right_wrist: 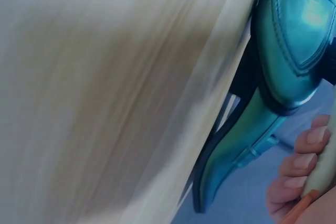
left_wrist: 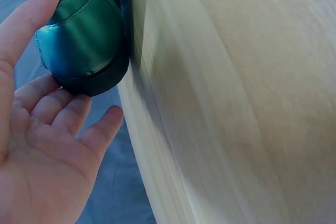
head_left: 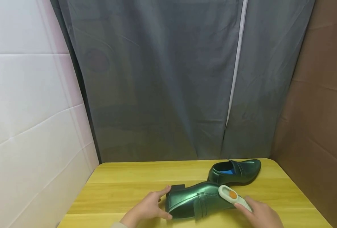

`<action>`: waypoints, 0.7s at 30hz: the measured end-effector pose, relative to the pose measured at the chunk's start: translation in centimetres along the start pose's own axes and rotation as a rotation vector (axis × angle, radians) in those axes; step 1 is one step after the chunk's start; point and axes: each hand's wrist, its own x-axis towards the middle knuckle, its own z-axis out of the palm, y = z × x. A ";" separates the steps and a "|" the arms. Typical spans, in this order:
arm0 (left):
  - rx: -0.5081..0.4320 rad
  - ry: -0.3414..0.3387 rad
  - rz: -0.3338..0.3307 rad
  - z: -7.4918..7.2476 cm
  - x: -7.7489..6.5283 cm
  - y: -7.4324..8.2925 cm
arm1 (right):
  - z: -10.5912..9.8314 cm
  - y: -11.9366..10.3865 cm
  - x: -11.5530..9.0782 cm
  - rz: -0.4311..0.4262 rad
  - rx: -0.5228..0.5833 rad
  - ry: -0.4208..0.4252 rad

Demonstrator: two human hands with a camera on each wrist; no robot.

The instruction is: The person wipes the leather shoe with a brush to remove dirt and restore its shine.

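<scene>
A shiny dark-green loafer (head_left: 185, 201) is tilted on the table, its heel block on the far side and its toe to the right. My left hand (head_left: 146, 207) grips it by the heel; in the left wrist view the thumb lies at the collar and fingertips touch the heel's underside. My right hand (head_left: 263, 214) holds a white-handled brush (head_left: 243, 202) with an orange oval on its head, laid over the toe. Dark bristles (right_wrist: 328, 65) show against the toe in the right wrist view.
Behind it, the matching loafer (head_left: 242, 172) stands upright at the back right, blue inside, toe to the right. The yellow wooden table (head_left: 122, 183) ends at a grey curtain (head_left: 157, 95). A white sheet (head_left: 28, 110) hangs on the left, a brown one (head_left: 322, 110) on the right.
</scene>
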 end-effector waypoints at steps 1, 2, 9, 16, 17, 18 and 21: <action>-0.002 -0.002 0.000 0.0 0.0 0.0 | 0.0 0.3 -0.1 0.006 0.000 0.000; -0.004 -0.003 0.000 0.1 0.0 -0.1 | 0.0 0.5 -0.2 0.013 -0.003 0.001; 0.005 0.003 -0.004 0.0 0.1 -0.4 | -0.6 1.5 -0.3 0.062 -0.003 -0.031; 0.000 -0.005 0.012 0.0 0.2 -0.4 | -0.8 1.7 -0.4 0.060 0.016 -0.034; -0.002 -0.005 0.013 0.0 0.2 -0.4 | -0.8 1.7 -0.4 0.061 0.017 -0.034; -0.001 -0.005 0.013 0.0 0.2 -0.4 | -0.8 1.8 -0.4 0.060 0.017 -0.033; -0.002 -0.005 0.015 0.0 0.3 -0.3 | -0.9 2.0 -0.4 0.069 0.026 -0.042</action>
